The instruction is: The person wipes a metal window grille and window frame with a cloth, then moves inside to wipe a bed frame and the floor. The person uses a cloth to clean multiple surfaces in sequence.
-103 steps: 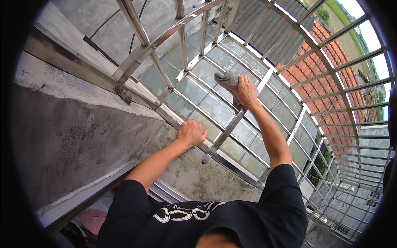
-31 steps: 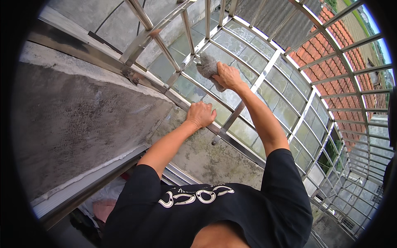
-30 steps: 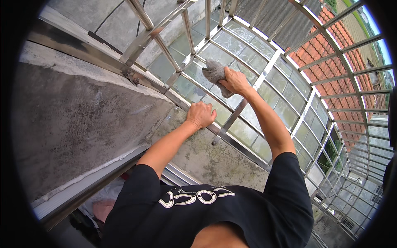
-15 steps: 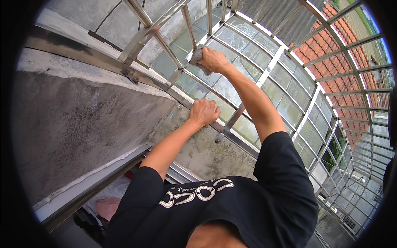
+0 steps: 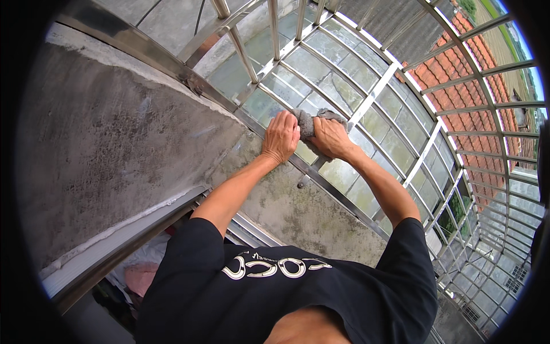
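Both hands meet at a grey cloth [image 5: 306, 122], which is bunched up above the metal bars of the window cage. My right hand [image 5: 332, 139] is closed round the cloth's right part, with folds showing past the fingers. At its left end my left hand [image 5: 281, 136] is closed too, its fingers curled against the cloth. Part of the cloth is hidden under the hands. Beneath them run the shiny bars of the cage floor [image 5: 371, 96] and the lower metal rail [image 5: 344, 198] along the ledge.
A rough concrete wall [image 5: 114, 137] stands at the left, above a window frame [image 5: 123, 249]. Upright bars [image 5: 274, 28] rise at the far side, and the cage curves away to the right. Beyond it lies an orange tiled roof [image 5: 438, 71]. Pink fabric [image 5: 140, 278] shows inside the window.
My right hand has brought the cloth nearer and to the right, from the corner bars to beside my left hand. My left hand has risen slightly from the rail onto the cloth.
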The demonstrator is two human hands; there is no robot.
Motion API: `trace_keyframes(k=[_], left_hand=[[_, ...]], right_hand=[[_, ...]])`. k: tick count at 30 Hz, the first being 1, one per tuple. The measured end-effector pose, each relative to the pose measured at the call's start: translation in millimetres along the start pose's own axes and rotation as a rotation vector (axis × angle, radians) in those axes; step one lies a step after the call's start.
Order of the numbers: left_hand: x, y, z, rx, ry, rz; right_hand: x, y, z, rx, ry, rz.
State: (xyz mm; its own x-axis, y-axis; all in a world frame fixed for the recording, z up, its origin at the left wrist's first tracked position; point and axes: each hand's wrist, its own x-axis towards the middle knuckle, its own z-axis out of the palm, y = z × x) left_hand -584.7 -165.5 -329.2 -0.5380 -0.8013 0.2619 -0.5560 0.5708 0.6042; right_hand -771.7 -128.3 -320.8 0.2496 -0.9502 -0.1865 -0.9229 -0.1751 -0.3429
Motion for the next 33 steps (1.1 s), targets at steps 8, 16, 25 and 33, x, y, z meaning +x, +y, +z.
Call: trace_keyframes(k=[8, 16, 25, 33], left_hand=[[-5, -6, 5, 0.091, 0.204, -0.037], [3, -10, 14, -0.083, 0.478, -0.205], [-108, 128, -71, -0.221, 0.049, 0.126], [-256, 87, -172, -0.286, 0.224, -0.437]], right_hand=[[72, -47, 44, -0.161, 0.395, 0.076], [140, -69, 30, -0.012, 0.430, 0.031], [130, -52, 35, 0.012, 0.382, 0.097], [11, -18, 22, -0.176, 0.152, 0.132]])
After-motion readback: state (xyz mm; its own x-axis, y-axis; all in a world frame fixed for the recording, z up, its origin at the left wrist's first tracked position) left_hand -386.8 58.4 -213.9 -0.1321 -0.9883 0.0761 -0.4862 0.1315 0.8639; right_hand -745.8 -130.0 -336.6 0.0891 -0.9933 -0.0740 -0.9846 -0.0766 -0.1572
